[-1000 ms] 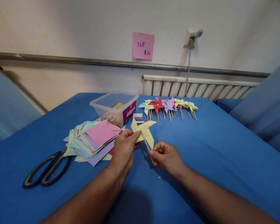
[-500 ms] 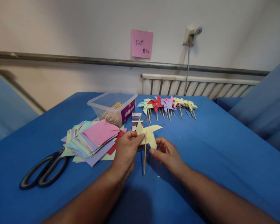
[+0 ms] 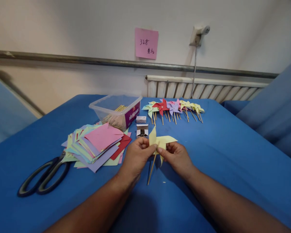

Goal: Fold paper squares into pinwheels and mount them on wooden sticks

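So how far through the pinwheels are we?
Done: a row of finished pinwheels lies at the back of the table. In hand: the left hand and right hand hold a yellow pinwheel on its stick. Left: a stack of paper squares is unused.

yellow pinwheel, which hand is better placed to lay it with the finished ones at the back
Probably the right hand. Both hands pinch the yellow pinwheel, but the row of finished pinwheels lies ahead on the right, while the left hand sits nearer the paper stack.

Bare cloth right; paper stack (image 3: pixel 97 145), scissors (image 3: pixel 42 176) apparently crowd left.
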The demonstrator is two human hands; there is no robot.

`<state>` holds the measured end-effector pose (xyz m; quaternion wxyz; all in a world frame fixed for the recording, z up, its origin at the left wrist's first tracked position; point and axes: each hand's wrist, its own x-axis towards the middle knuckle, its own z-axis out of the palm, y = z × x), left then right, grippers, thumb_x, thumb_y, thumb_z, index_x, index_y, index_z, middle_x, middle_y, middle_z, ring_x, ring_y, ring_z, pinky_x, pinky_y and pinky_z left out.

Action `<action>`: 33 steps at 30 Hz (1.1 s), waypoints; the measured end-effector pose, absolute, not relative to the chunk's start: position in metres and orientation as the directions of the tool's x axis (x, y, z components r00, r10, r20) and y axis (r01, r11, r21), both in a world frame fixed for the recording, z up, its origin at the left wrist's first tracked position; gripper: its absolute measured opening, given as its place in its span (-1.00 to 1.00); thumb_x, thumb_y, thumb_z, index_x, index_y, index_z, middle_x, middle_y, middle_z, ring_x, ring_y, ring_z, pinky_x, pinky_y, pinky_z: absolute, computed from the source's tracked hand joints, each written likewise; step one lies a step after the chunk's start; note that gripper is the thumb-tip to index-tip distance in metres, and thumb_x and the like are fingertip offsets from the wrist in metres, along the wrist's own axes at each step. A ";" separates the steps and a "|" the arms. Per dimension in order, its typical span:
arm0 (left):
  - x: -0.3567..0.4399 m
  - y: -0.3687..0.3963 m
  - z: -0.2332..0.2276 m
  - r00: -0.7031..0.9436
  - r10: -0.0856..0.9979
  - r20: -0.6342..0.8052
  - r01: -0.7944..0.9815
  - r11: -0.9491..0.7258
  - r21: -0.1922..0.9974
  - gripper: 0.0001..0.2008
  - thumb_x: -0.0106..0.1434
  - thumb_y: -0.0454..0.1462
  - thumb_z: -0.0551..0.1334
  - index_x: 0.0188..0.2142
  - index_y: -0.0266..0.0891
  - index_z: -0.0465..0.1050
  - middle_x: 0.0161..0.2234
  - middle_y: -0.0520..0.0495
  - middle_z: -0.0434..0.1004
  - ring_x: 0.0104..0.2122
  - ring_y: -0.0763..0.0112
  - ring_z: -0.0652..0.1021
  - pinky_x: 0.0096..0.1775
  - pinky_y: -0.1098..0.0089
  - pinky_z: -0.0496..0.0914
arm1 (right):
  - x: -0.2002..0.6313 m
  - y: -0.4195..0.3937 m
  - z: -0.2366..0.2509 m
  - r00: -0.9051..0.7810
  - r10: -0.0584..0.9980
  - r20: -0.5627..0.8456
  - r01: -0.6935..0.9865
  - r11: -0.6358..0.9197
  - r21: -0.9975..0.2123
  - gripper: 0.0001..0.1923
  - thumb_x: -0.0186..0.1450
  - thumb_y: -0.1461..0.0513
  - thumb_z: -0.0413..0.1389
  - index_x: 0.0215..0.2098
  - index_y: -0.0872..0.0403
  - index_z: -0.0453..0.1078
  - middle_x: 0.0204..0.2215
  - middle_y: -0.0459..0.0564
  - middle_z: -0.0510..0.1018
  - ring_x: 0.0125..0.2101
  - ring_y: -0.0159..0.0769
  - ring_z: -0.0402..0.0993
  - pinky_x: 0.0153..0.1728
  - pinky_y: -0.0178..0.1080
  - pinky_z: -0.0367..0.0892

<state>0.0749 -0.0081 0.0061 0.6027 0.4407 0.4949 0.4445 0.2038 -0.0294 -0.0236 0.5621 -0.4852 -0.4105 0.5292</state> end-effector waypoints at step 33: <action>0.073 -0.011 0.013 0.220 0.954 -0.202 -0.143 0.236 0.961 -0.72 -0.05 -0.27 0.42 -0.39 -0.29 0.37 -0.46 0.00 0.57 -0.51 0.47 0.55 -0.39 0.46 0.41 | 0.209 -0.030 -0.021 0.025 0.999 -0.045 -0.140 -0.041 -0.989 -0.56 0.11 -0.06 0.20 -0.61 0.15 0.40 -0.75 -0.15 0.36 -0.73 -0.51 0.18 -0.69 -0.39 0.11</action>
